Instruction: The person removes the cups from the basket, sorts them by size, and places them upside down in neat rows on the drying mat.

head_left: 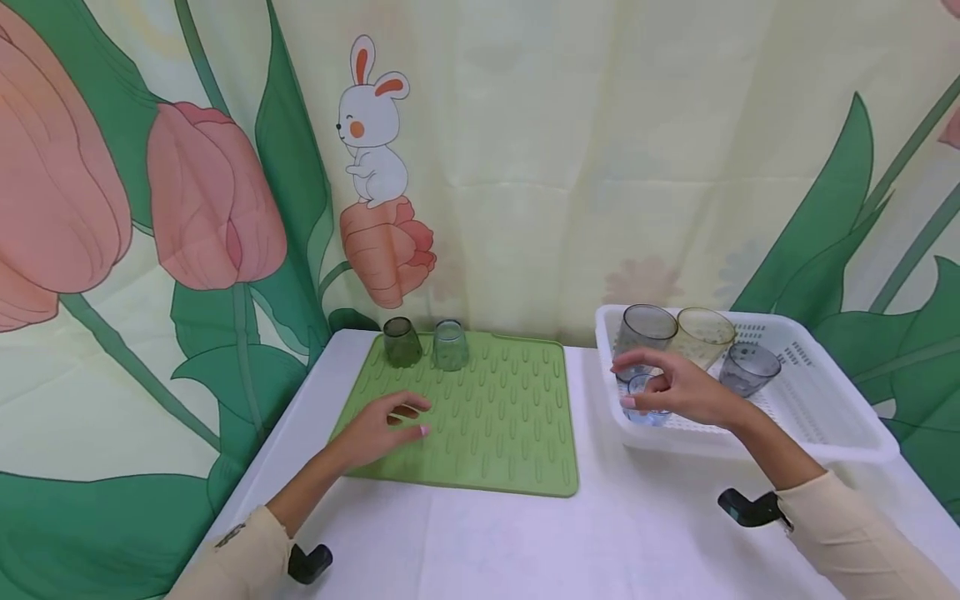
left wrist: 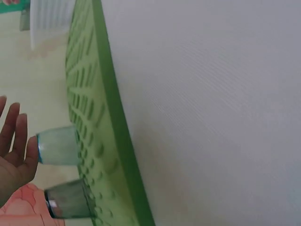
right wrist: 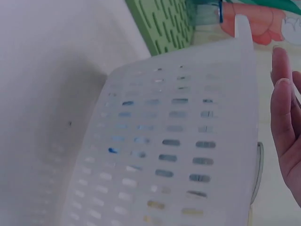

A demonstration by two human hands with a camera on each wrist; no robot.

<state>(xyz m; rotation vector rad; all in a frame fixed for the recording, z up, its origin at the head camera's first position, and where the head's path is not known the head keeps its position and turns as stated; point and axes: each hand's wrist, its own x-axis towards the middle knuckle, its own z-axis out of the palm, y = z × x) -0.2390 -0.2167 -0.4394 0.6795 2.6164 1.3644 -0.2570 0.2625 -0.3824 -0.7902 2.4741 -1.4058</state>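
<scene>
My left hand (head_left: pixel 382 429) hovers above the near left part of a green drying mat (head_left: pixel 510 417), fingers loosely bent and holding nothing. Toward the mat's far left edge stand a dark grey-green glass (head_left: pixel 402 346) and a pale blue-green glass (head_left: pixel 451 348), side by side. Over the left side of a white plastic basket (head_left: pixel 832 417) is my right hand (head_left: pixel 682 390), with thumb and fingers apart. Just below it sits a clear blue glass (head_left: pixel 647 412), partly hidden by the hand. A tall grey glass (head_left: pixel 647 325), an amber-tinted glass (head_left: pixel 707 329) and a smoky glass (head_left: pixel 748 368) share the basket.
A white-covered table (head_left: pixel 495 542) carries the mat on the left and the basket on the right. Behind it hangs a printed curtain (head_left: pixel 525 167) with tulips and a rabbit. In the right wrist view, the basket's slotted wall (right wrist: pixel 183 132) partly hides the glasses.
</scene>
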